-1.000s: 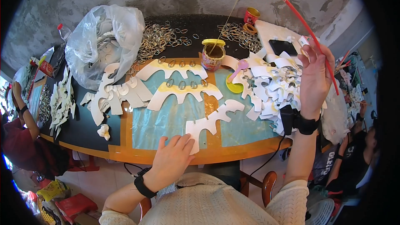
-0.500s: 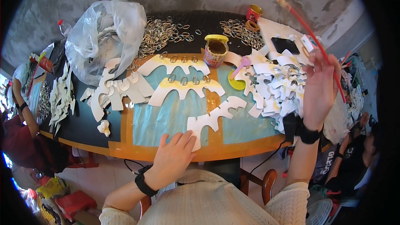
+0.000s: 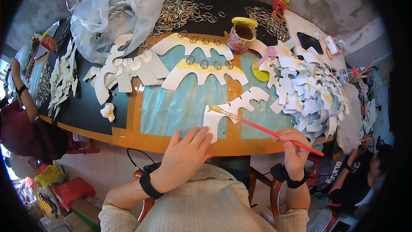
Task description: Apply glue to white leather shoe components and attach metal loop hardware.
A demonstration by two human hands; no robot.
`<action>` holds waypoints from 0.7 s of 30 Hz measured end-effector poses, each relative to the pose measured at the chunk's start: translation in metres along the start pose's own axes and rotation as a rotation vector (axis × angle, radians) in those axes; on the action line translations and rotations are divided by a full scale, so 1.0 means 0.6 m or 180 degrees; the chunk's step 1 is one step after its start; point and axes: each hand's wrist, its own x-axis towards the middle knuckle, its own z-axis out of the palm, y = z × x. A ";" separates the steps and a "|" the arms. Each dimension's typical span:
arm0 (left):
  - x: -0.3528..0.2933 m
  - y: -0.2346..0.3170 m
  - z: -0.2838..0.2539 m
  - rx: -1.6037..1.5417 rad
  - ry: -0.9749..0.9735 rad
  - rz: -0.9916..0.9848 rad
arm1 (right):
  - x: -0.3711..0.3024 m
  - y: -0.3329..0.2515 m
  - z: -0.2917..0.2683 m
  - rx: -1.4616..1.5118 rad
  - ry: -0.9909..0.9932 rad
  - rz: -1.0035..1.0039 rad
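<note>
With my right hand point(image 3: 296, 148) I grip the red handle of a paintbrush point(image 3: 274, 133); its yellowed bristles lie on the near end of a white scalloped piece point(image 3: 243, 105). My left hand point(image 3: 189, 149) rests flat, fingers spread, its fingertips touching the lower edge of that same piece. Beyond are two more scalloped pieces point(image 3: 206, 72), smeared with yellow glue-like stuff along the upper edge, with metal rings set along it. A tin point(image 3: 241, 38) with a yellow lid tilted open stands behind them, brown inside.
A pile of white pieces with rings point(image 3: 315, 90) lies to the right. Plain pieces point(image 3: 128, 75) and a clear plastic bag point(image 3: 116, 21) are at left. Loose metal rings point(image 3: 180, 13) lie at the back, near a phone point(image 3: 310, 43). Other people sit at both sides.
My right hand has come down and nearer with the brush, whose bristles now meet the white piece. My left hand stays at the piece's lower edge. The whole view has shifted slightly.
</note>
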 end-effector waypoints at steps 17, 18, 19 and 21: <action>0.003 -0.003 0.001 0.0060 -0.0146 -0.0045 | 0.012 0.010 0.012 -0.0503 -0.0413 0.0184; 0.003 -0.002 0.001 0.0071 -0.0155 -0.0050 | 0.013 0.010 0.012 -0.0535 -0.0358 0.0217; 0.003 -0.002 0.001 0.0083 -0.0164 -0.0055 | 0.014 0.010 0.012 -0.0567 -0.0302 0.0250; 0.004 -0.002 0.001 0.0081 -0.0172 -0.0045 | 0.015 0.016 0.016 -0.0524 -0.0221 0.0269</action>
